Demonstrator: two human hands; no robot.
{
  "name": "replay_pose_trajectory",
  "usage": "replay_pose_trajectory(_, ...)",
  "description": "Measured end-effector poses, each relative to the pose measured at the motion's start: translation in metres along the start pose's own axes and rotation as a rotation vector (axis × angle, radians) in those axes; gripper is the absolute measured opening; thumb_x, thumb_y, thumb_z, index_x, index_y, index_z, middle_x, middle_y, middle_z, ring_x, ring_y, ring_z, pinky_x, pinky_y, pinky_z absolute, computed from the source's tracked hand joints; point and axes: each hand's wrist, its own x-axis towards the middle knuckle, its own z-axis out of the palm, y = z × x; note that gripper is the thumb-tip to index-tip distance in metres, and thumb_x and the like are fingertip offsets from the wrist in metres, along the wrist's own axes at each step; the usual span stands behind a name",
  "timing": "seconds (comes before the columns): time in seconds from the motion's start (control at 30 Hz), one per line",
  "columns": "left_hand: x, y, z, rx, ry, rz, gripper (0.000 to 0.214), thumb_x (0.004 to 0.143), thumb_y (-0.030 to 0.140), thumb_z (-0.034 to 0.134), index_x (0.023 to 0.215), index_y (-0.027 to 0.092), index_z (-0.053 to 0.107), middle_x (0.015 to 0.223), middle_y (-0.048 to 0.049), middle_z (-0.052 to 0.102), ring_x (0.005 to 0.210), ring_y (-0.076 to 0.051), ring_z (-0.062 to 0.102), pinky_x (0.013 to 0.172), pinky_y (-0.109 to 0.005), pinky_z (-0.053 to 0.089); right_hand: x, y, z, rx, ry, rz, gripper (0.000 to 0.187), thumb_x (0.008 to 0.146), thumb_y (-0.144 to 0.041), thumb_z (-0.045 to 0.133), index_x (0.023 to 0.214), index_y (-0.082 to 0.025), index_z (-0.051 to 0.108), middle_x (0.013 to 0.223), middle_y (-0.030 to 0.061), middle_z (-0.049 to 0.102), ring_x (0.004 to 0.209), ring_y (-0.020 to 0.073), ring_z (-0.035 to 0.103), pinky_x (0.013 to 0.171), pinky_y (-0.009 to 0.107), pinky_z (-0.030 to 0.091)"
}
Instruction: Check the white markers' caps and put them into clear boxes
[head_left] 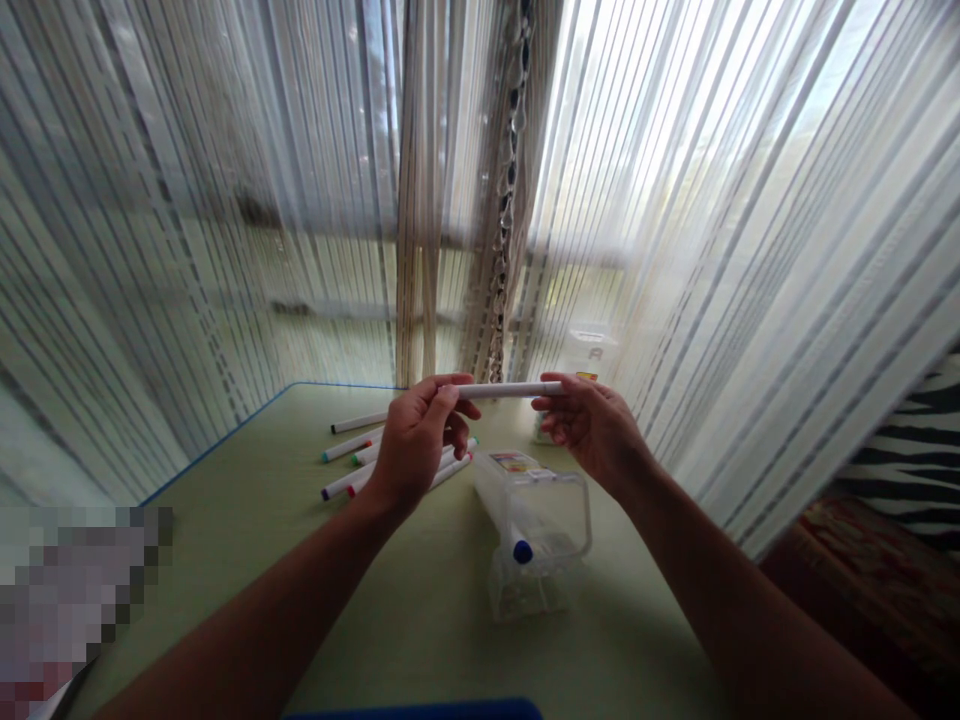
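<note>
A white marker pen (510,390) is held level above the table, one end in each hand. My left hand (424,425) pinches its left end between thumb and fingers. At the right end, the fingers of my right hand (592,420) are closed on it. Below the hands a clear plastic case (551,510) lies on its side with its lid open toward me. Inside the case is a marker with a blue end (523,551). Several white markers (360,422) with differently coloured ends lie loosely to the left, partly hidden behind my left hand.
The pale green table (247,560) has a blue edge. Behind my right hand stands a clear container (589,350), partly covered. Striped sheer curtains (300,200) hang along the far side. A blue object (420,710) shows at the near edge, and a pixelated patch covers the lower left.
</note>
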Motion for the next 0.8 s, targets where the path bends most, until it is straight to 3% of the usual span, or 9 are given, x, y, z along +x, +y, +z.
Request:
replay_pose_trajectory(0.13,-0.0004,-0.0032,0.0001,0.042,0.003,0.023,0.020,0.085,0.028,0.064,0.095,0.011,0.066,0.068,-0.0018,0.065,0.041,-0.008,0.051,0.038,-0.020,0.041,-0.0003,0.0016,0.0014,-0.040,0.015,-0.024,0.027,0.069,-0.033,0.084,0.086,-0.016,0.073,0.066,0.0052,0.076,0.046,0.0135,0.067,0.036,0.017,0.048)
replay_pose_trajectory(0.4,-0.0003,-0.0082,-0.0005,0.086,0.005,0.053,0.030,0.076,0.034,0.080,0.089,0.012,0.064,0.062,0.0012,0.063,0.038,-0.006,0.050,0.036,-0.019,0.040,-0.0015,0.0049,0.0027,-0.148,0.006,-0.087,0.029,0.065,-0.034,0.089,0.081,-0.015,0.074,0.062,0.0043,0.073,0.044,0.0118,0.064,0.036,0.018,0.045)
replay_pose_trajectory(0.8,0.0002,-0.0059,-0.0002,0.037,-0.005,0.034,0.027,0.081,0.034,0.075,0.093,0.011,0.067,0.069,-0.0021,0.067,0.040,-0.007,0.051,0.037,-0.020,0.041,-0.0003,0.0034,0.0006,-0.076,0.001,-0.061,0.024,0.068,-0.032,0.086,0.081,-0.015,0.076,0.062,0.0030,0.072,0.045,0.0092,0.062,0.038,0.016,0.045)
